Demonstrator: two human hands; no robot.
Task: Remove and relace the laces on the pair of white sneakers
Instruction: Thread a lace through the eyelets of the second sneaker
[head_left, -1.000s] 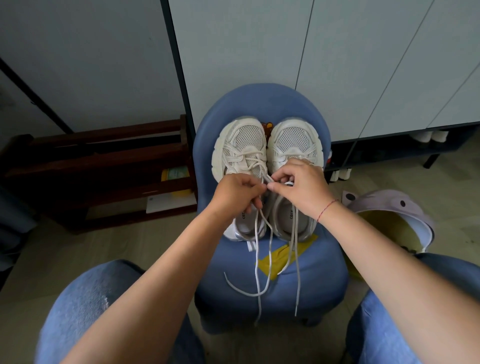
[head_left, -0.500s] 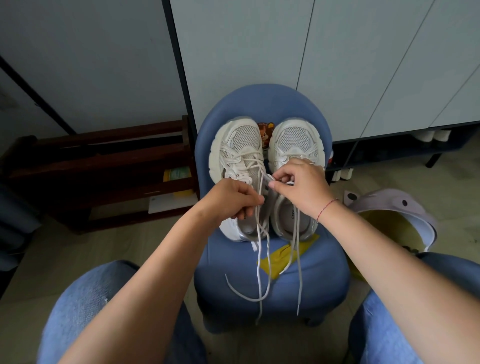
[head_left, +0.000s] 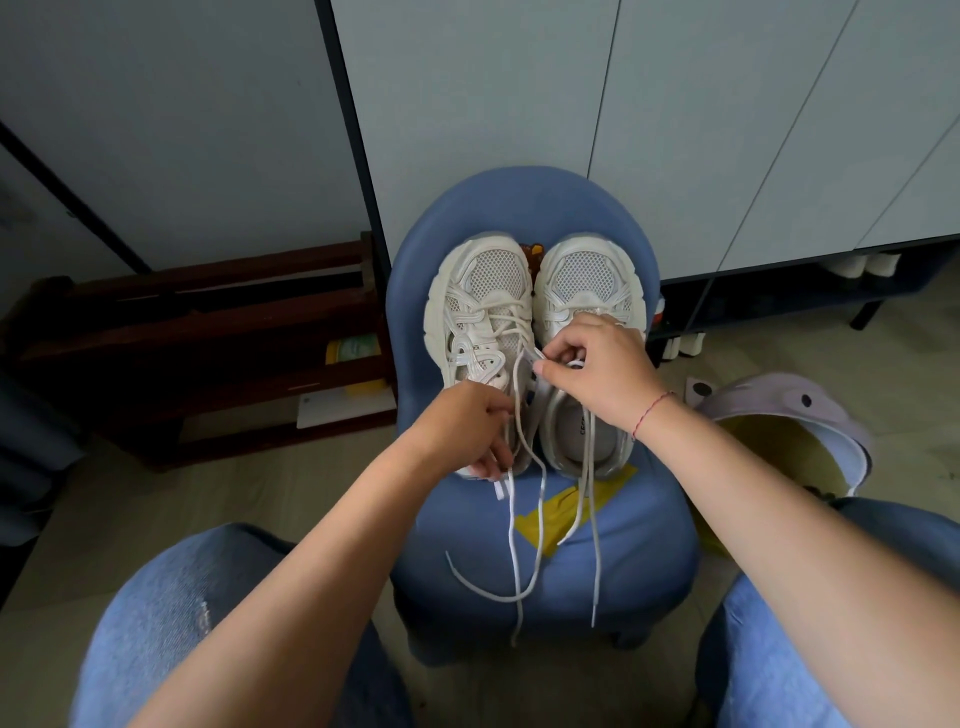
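Two white sneakers stand side by side, toes away from me, on a small blue chair (head_left: 639, 540). The left sneaker (head_left: 480, 306) still has its lace crossed through the upper eyelets. My left hand (head_left: 467, 428) covers its heel and grips the lace strands. My right hand (head_left: 597, 371) sits over the right sneaker (head_left: 587, 283) and pinches a lace between thumb and forefinger near the gap between the shoes. Loose white lace ends (head_left: 524, 561) trail down over the seat's front edge.
A yellow tape patch (head_left: 566, 512) marks the seat. A dark wooden shoe rack (head_left: 208, 353) stands at the left, grey cabinet doors (head_left: 675, 130) behind. An open lilac bin with a yellow liner (head_left: 779, 431) is on the floor at right. My jeans-clad knees flank the chair.
My left hand has slid down toward me, from the tongue area to the left sneaker's heel, drawing the lace strands longer. My right hand stays pinching near the middle.
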